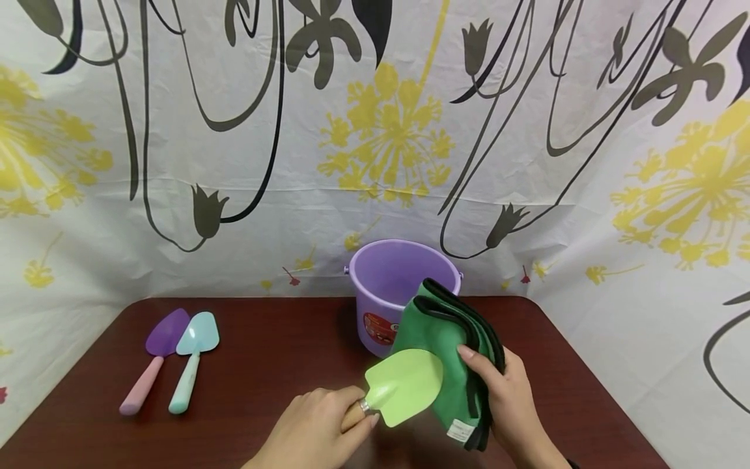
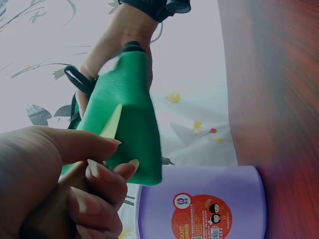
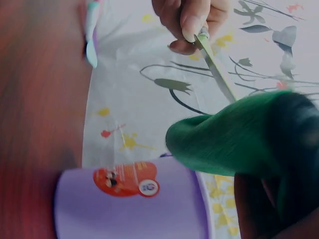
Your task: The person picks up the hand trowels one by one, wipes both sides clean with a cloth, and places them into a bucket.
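My left hand [image 1: 319, 423] grips a small lime-green trowel [image 1: 410, 384] by its wooden handle, the blade pointing right. My right hand [image 1: 515, 400] holds a folded green cloth [image 1: 433, 339] with black edging, thumb on the near face. A white label shows at the cloth's lower corner. The trowel's blade lies in front of the cloth in the head view. In the right wrist view the blade [image 3: 218, 72] is edge-on and its tip meets the cloth [image 3: 224, 134]; how firmly they touch I cannot tell. Both are above the table.
Behind the cloth a purple bucket [image 1: 366, 312] with a red sticker stands at the table's back edge. At the left, a purple trowel [image 1: 166, 335] with a pink handle and a mint trowel [image 1: 190, 365] lie on the dark red table [image 1: 263, 352]. A patterned curtain [image 1: 293, 260] hangs behind.
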Demonstrator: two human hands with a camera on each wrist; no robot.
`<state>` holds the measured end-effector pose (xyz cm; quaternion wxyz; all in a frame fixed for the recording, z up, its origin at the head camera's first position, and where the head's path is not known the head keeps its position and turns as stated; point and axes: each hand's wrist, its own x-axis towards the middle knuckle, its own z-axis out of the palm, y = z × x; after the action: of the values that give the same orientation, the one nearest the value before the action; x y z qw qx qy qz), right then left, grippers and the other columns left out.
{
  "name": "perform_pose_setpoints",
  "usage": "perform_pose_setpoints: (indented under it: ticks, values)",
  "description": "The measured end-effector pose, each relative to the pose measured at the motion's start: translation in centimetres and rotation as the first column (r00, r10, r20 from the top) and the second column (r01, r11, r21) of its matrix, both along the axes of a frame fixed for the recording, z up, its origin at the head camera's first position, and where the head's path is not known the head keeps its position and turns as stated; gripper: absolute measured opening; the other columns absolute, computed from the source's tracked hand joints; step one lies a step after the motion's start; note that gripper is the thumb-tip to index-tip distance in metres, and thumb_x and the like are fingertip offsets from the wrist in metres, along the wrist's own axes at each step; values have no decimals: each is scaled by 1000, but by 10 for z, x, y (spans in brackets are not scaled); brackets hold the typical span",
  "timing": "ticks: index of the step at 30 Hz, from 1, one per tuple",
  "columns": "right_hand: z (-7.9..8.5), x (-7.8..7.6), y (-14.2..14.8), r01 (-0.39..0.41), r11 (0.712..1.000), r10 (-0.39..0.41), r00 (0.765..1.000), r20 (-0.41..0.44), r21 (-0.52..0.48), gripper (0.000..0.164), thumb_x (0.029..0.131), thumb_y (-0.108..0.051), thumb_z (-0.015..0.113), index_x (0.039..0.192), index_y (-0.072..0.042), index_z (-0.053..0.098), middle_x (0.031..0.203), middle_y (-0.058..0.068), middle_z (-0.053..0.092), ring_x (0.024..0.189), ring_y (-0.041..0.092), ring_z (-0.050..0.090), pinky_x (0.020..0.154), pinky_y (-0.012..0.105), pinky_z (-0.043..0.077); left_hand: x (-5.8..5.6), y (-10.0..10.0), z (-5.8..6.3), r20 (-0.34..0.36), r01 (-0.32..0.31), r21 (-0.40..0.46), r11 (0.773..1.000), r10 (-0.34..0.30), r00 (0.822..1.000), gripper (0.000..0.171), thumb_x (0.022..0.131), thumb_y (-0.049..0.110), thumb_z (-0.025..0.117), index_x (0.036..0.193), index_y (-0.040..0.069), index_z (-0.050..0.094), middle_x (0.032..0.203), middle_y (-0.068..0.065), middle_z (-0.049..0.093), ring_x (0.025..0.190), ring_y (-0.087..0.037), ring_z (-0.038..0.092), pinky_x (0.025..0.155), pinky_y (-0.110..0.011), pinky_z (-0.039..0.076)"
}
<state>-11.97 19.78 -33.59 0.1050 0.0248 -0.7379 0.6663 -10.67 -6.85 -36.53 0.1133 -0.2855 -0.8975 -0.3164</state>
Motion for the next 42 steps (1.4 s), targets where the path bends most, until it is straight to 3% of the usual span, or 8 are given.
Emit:
perform_pose_setpoints:
  ticks: [6,14,17,22,26,29,34,42]
  values:
    - [-6,-3,11,-195,966,209,976,64,-169,30,110,-31,41,113,-13,65,98,-4,70,82,10,71,77,30,59,1,2,-1,-22,37,45,998,-36,999,34,91,30,71,71,23,45,58,21,23,53,7,25,49,-14,27]
    - [-15,-4,9,-442,801,516,851,93,-403,37,112,-37,28,136,-28,55,127,-14,61,114,2,60,103,25,49,0,2,-3,-71,98,69,993,-94,993,31,95,31,68,75,22,46,60,20,23,54,9,23,50,-10,24]
    - [-18,-5,3,-521,654,626,780,7,-549,41,112,-34,23,133,-27,58,126,-12,60,115,4,58,104,24,47,0,2,-2,9,117,69,991,-118,993,33,96,31,66,74,22,45,59,20,23,52,9,23,50,-12,25]
    - [-22,-7,-5,-639,268,804,561,-198,-722,55,112,-34,8,132,-16,56,130,-4,61,122,10,58,110,27,43,1,3,-3,71,113,71,991,-118,991,34,92,28,69,70,22,44,57,21,25,49,9,24,49,-12,26]
    - [-28,-7,-6,-651,107,872,425,-243,-752,65,108,-40,0,136,-14,53,140,-2,57,133,11,52,117,29,36,2,4,-4,74,101,79,992,-107,992,35,90,26,69,68,22,42,57,22,25,49,9,24,49,-11,26]
    - [-33,-6,-5,-655,31,886,367,-283,-755,68,107,-45,-2,139,-14,50,146,-1,53,140,11,46,121,31,31,2,5,-5,77,102,72,992,-107,991,36,91,27,68,68,21,41,58,22,23,50,9,23,49,-12,25]
    - [-36,-7,-8,-658,-28,876,347,-336,-752,75,105,-52,-5,146,-16,45,153,-1,48,147,13,40,124,34,27,1,4,-5,104,109,52,993,-114,988,36,93,30,66,70,21,40,58,21,23,50,8,23,49,-14,24]
    - [-34,-5,-11,-644,-3,874,371,-315,-765,74,106,-47,-7,146,-14,46,152,-1,50,146,13,41,125,32,26,-1,1,0,197,132,98,986,-149,969,35,97,37,62,72,22,43,59,21,27,50,8,27,48,-16,26]
